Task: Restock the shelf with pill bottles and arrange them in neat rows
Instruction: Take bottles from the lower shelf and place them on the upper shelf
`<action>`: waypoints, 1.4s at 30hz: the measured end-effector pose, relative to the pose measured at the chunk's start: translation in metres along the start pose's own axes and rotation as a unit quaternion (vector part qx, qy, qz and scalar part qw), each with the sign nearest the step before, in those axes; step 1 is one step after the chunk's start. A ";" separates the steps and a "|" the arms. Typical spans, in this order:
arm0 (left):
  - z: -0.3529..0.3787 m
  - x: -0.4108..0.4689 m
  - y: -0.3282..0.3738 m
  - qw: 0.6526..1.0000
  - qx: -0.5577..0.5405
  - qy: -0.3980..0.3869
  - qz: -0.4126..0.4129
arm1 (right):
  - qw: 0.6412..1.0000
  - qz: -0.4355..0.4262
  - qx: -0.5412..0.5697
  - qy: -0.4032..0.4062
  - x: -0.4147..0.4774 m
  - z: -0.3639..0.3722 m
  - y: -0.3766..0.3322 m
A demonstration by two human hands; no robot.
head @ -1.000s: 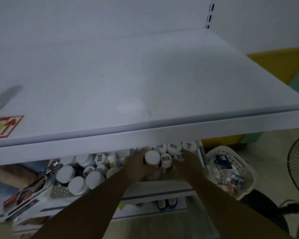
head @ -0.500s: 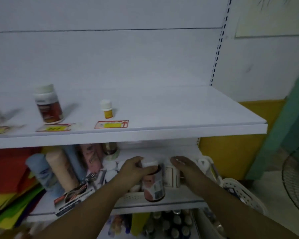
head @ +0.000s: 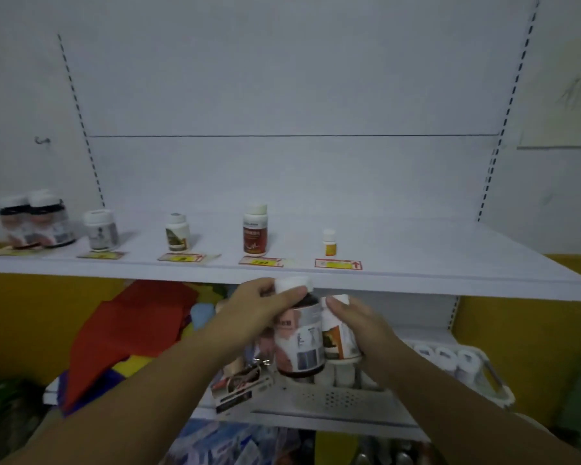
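White metal shelving against a pale back panel; the upper white shelf (head: pixel 416 260) carries a sparse front row of bottles behind yellow price tags: a blurred dark pair at far left (head: pixel 36 221), a grey-labelled white bottle (head: pixel 100 229), a green-labelled white bottle (head: pixel 177 232), a red-labelled white-capped bottle (head: pixel 255 229) and a tiny yellow-labelled white bottle (head: pixel 330 242). Its right half is bare.

Change noted: half a second ago we held both bottles low, at the perforated white basket (head: pixel 336 396) on the lower shelf; now they are lifted clear, just under the upper shelf's front lip. We judge the placing step begun, nothing yet set down.

Item one: dark brown pill bottle with white cap and pale pink-grey label (head: pixel 299 333), held in our left hand (head: pixel 262 310), fingers curled round shoulder and cap. Long axis close to vertical, cap uppermost, leaning slightly left.

Item two: white pill bottle with orange-brown label (head: pixel 337 337), held in our right hand (head: pixel 359 325), touching item one's right flank, upright, cap uppermost and partly hidden.
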State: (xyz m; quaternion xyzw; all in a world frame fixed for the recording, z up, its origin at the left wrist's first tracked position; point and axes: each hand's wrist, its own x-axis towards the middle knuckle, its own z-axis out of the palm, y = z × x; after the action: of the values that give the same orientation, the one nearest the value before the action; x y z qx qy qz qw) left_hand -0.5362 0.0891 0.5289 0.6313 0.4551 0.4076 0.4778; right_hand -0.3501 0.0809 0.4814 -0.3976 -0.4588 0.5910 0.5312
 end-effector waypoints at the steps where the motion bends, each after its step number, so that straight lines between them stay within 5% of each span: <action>1: -0.009 -0.003 0.005 1.000 0.005 0.007 0.004 | 1.000 -0.007 0.002 -0.014 0.001 0.008 -0.004; 11: -0.057 0.014 0.031 0.998 0.044 0.047 0.025 | 0.998 -0.045 -0.011 -0.040 0.049 0.048 -0.031; 24: -0.140 0.053 0.050 0.974 0.109 0.195 0.025 | 0.982 -0.132 -0.092 -0.099 0.133 0.126 -0.055; 31: -0.233 0.082 0.067 0.967 0.164 0.181 0.071 | 0.935 -0.209 -0.287 -0.018 0.183 0.178 -0.066; 37: -0.307 0.108 0.071 0.963 0.190 0.162 0.102 | 0.864 -0.162 -0.470 0.072 0.228 0.210 -0.052; 42: -0.341 0.132 0.060 0.966 0.200 0.114 0.115 | 0.865 -0.110 -0.480 0.101 0.248 0.220 -0.036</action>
State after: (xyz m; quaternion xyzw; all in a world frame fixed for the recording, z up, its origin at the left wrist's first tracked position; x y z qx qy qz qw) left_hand -0.8148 0.2881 0.6703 0.7115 0.5027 0.4299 0.2370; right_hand -0.5810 0.3009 0.5785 -0.6081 -0.6698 0.1923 0.3802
